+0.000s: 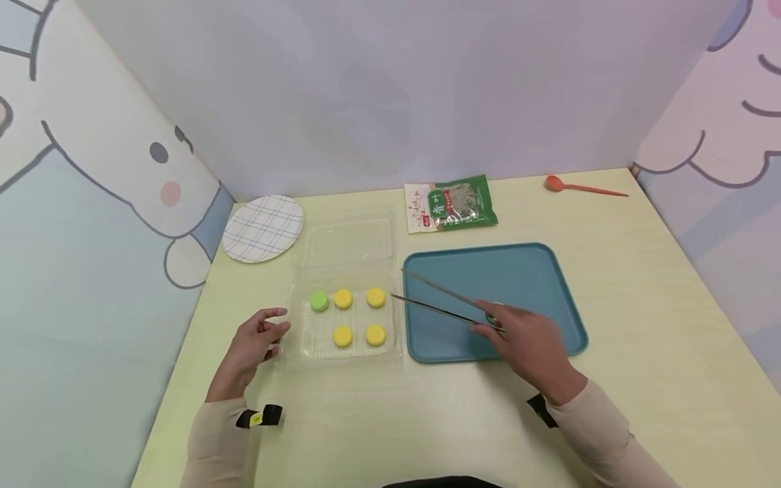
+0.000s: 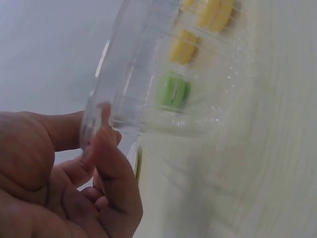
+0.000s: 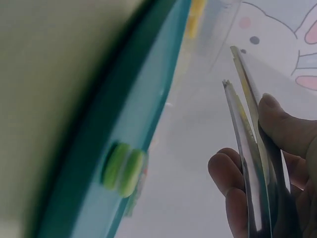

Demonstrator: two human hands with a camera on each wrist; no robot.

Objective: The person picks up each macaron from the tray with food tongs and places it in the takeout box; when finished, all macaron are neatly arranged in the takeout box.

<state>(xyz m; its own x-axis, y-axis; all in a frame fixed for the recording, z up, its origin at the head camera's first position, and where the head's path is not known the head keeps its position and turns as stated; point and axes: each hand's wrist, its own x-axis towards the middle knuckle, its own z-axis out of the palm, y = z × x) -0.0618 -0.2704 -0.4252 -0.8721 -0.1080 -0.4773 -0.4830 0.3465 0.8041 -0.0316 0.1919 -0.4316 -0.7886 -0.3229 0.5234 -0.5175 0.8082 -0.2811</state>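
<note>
My right hand (image 1: 531, 342) grips long metal tweezers (image 1: 439, 310) over the blue tray (image 1: 558, 278). Their tips point left and stand apart, with nothing between them. A green macaron (image 3: 124, 169) lies on the tray; in the head view the right hand mostly covers it. To the left is a clear plastic box (image 1: 390, 349), its lid folded open behind. It holds one green macaron (image 1: 319, 301) and several yellow macarons (image 1: 343, 336). The left hand (image 1: 253, 342) pinches the box's left rim between thumb and fingers, clearest in the left wrist view.
A round checked plate (image 1: 262, 229) lies at the back left. Behind the tray is a green and white food packet (image 1: 451, 205). At the back right rests a red spoon (image 1: 586, 187). Walls border the table (image 1: 427, 420) at the back and sides.
</note>
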